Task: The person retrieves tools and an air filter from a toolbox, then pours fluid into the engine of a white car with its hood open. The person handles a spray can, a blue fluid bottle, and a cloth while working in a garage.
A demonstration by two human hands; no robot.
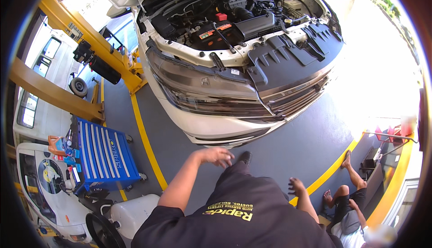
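In front of me stands a white car (pixel 175 113) with its hood up and its engine bay uncovered. A car battery (pixel 211 35) with an orange label sits in the bay at the near left. My left hand (pixel 217 157) hangs in the air just short of the front bumper (pixel 229 133), its fingers loosely bent and apart, with nothing seen in them. My right hand (pixel 295 186) is low at my right side over the floor, fingers slightly curled and spread, touching nothing. A black plastic cover (pixel 288 61) lies across the top of the grille.
A blue tool cabinet (pixel 105 153) with bottles on top stands at the left, below a yellow lift post (pixel 96 34). A white tank (pixel 132 212) is at the lower left. Someone in a cap (pixel 351 221) sits at the lower right. Yellow lines (pixel 146 144) cross the grey floor.
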